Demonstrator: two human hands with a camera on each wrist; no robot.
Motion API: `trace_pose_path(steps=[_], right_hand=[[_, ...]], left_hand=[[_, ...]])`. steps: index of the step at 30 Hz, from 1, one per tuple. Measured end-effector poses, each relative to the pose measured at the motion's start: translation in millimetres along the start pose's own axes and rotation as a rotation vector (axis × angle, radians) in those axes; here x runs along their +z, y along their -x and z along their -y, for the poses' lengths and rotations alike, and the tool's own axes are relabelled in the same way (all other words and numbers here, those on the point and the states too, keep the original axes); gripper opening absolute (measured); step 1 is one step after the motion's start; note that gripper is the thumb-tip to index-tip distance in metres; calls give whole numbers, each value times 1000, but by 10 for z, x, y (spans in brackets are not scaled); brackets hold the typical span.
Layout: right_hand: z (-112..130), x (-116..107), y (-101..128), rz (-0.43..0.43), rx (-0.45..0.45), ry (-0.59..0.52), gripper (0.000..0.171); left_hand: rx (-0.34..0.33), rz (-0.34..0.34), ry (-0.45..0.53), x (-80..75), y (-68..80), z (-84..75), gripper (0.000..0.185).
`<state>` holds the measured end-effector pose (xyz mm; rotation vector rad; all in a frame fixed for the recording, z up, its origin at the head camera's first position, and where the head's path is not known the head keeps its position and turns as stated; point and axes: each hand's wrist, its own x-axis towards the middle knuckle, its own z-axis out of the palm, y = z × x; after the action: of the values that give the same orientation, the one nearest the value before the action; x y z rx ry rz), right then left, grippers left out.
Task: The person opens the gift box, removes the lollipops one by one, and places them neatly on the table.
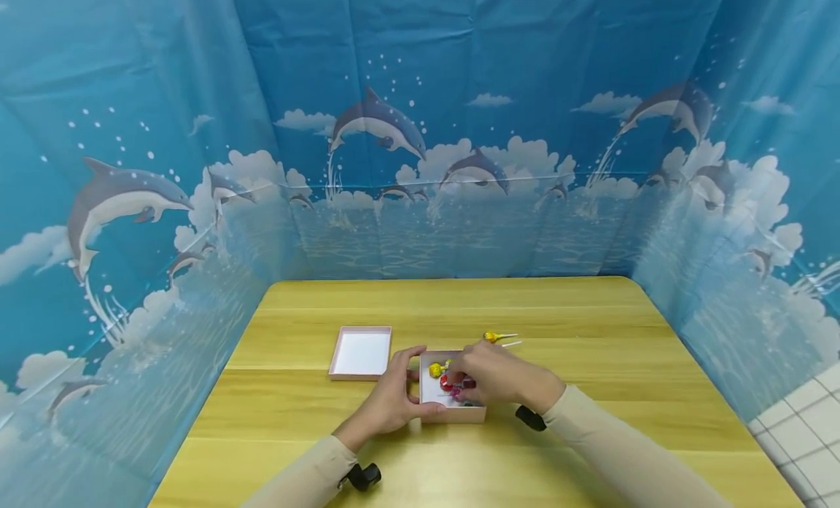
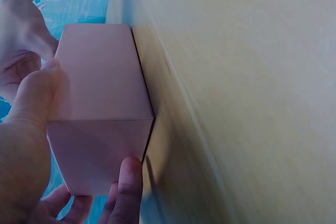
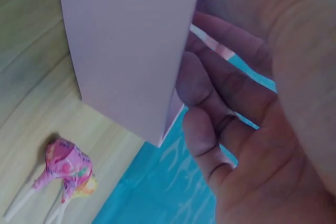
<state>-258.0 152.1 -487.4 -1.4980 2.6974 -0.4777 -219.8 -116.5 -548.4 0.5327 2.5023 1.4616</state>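
Note:
An open pink box with a white inside stands on the table. My left hand holds its left side, thumb along the front wall and fingers by the back left corner. In the left wrist view the thumb and fingers span the box. My right hand reaches over the right rim, fingertips down in the box. Near them lie a yellow lollipop, a red lollipop and a purple lollipop. The box wall hides the right thumb and index tips in the right wrist view; I cannot tell whether they pinch one.
A shallow pink lid, white inside, lies left of the box. Behind the box to the right, a yellow lollipop lies on the yellow wooden table; a pink lollipop is beside it. A blue dolphin-print curtain surrounds the table.

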Motion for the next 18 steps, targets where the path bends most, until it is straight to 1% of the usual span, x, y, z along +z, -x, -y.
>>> trace_pose_path(steps=[5, 8, 14, 18], right_hand=[[28, 51, -38, 19, 4, 31, 15], [39, 62, -59, 26, 10, 63, 15], [36, 72, -100, 57, 45, 63, 16], [30, 92, -123, 57, 40, 79, 18]], left_hand=[[8, 2, 22, 17, 3, 2, 114], [2, 0, 14, 20, -4, 8, 114], [22, -3, 4, 16, -13, 19, 110], [20, -5, 1, 9, -8, 23, 109]])
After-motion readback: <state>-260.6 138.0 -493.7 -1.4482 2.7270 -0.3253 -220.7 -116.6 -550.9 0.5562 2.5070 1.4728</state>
